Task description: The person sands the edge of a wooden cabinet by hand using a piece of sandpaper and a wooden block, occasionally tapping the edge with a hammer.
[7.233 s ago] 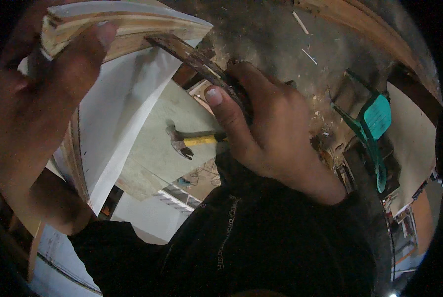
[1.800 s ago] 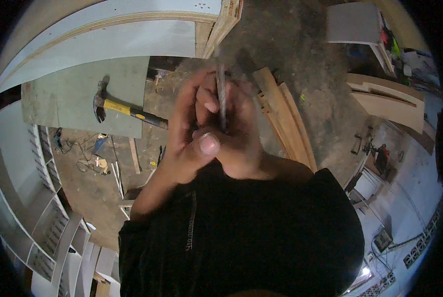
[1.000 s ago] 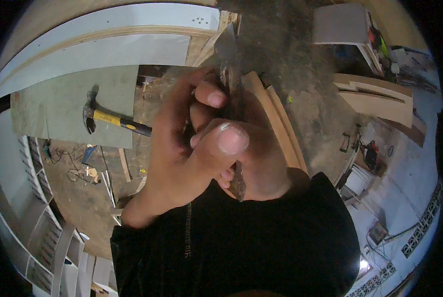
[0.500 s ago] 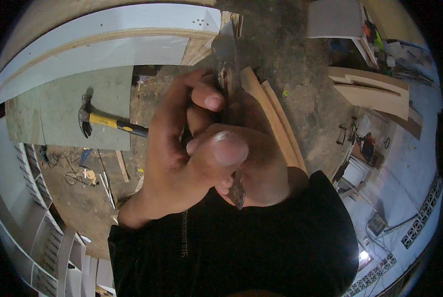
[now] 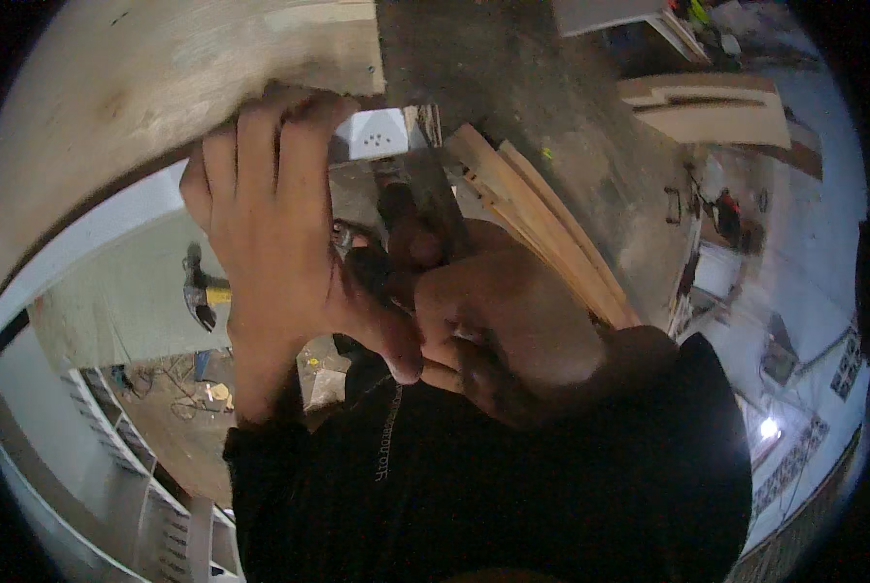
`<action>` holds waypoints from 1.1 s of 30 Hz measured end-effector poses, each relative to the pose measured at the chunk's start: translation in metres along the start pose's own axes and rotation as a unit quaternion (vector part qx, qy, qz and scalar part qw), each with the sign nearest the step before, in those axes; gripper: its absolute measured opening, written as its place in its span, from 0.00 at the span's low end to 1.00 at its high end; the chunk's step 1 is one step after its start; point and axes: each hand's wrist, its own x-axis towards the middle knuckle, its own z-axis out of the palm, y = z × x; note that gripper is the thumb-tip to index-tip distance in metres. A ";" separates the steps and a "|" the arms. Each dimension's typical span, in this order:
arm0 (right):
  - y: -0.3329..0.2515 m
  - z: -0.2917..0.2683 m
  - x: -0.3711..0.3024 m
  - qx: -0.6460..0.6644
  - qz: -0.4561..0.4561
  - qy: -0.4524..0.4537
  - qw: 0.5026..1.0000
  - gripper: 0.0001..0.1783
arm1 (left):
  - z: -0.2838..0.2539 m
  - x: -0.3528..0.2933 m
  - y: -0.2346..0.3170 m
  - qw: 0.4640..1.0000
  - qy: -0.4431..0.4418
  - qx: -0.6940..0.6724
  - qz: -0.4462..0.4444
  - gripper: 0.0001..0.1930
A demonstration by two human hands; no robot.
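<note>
We hold a dark, flat blade-like tool [image 5: 443, 194] in our right hand [image 5: 512, 311], the fingers curled tightly about it near the middle of the view, with the blade end rising past the knuckles toward the upper left. Our left hand [image 5: 279, 233] is not closed round anything that we can make out: its fingers stretch upward side by side and its thumb angles down close to the right hand. Its fingertips reach the lower edge of a large pale wooden board [image 5: 182, 68], close to that board's right corner (whether they press on it or merely meet it, we cannot tell). This edge bends away down the left side, and a white panel [image 5: 377, 134] with a cluster of small holes shows beneath it, ending to the right in bare layered wood.

Beyond the board's right edge, we have a strip of stained floor [image 5: 493, 68] running upward, giving sideways room between the board and the long wooden planks [image 5: 551, 228] that slant away behind the right hand. On our left, a claw hammer [image 5: 199, 296] lies on a greenish sheet [image 5: 129, 282], its yellow grip passing behind the left wrist. A pale shelf unit [image 5: 134, 447] curves along the lower left.
</note>
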 end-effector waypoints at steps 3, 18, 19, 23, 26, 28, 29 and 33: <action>-0.012 0.008 -0.003 0.018 0.048 0.037 0.998 0.17 | 0.002 -0.004 0.000 0.999 -0.029 0.010 -0.023 0.70; -0.035 0.006 -0.014 0.051 0.119 0.081 0.988 0.19 | 0.035 -0.012 -0.001 0.994 0.080 0.077 -0.018 0.57; -0.045 0.014 -0.017 0.025 0.140 0.105 0.984 0.17 | 0.039 -0.011 -0.001 0.995 0.081 0.061 -0.009 0.56; -0.085 0.023 0.000 -0.133 0.258 0.078 0.954 0.13 | 0.040 -0.013 0.002 0.992 0.081 0.088 -0.042 0.52; -0.059 0.022 -0.011 -0.158 0.150 0.073 0.973 0.11 | 0.042 -0.010 0.007 0.994 0.073 0.068 -0.032 0.50; -0.058 0.021 -0.013 -0.138 0.126 0.065 0.980 0.10 | 0.045 -0.008 0.010 0.995 0.074 0.066 -0.029 0.48; -0.059 0.020 -0.012 -0.133 0.124 0.057 0.982 0.10 | 0.045 -0.007 0.011 0.995 0.073 0.064 -0.029 0.47; -0.059 0.014 -0.005 -0.118 0.119 0.034 0.985 0.09 | 0.047 -0.005 0.006 0.995 0.074 0.069 -0.028 0.44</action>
